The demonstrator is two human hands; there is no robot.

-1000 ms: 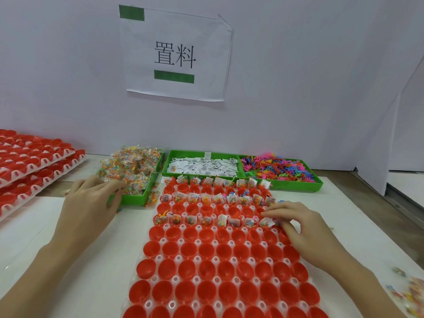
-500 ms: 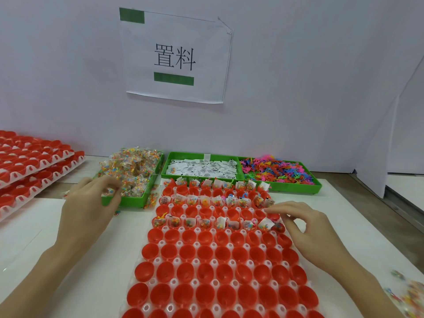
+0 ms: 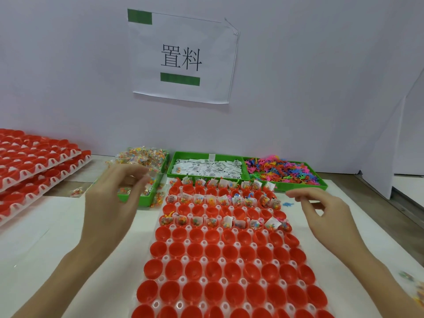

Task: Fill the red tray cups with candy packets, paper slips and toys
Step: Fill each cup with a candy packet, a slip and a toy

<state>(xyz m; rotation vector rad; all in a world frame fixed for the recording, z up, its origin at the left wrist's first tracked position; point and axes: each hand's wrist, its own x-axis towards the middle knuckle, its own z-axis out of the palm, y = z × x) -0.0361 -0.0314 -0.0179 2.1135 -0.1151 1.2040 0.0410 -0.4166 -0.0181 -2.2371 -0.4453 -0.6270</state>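
While the right hand (image 3: 325,214) is lifting off the filled third row of the red cup tray (image 3: 229,260) with loosely bent, empty fingers, the left hand (image 3: 114,198) is rising from the candy packet bin (image 3: 142,198), fingers half-curled, its catch unclear, probably for the next row.

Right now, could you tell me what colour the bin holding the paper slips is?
Green bin, clearest in the head view.

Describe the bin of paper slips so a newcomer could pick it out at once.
Start at the white sign taped to the back wall and look straight down to the row of three green bins on the table. The paper slip bin is the middle one. It alone holds white slips with black print; its neighbours hold colourful candy packets and toys.
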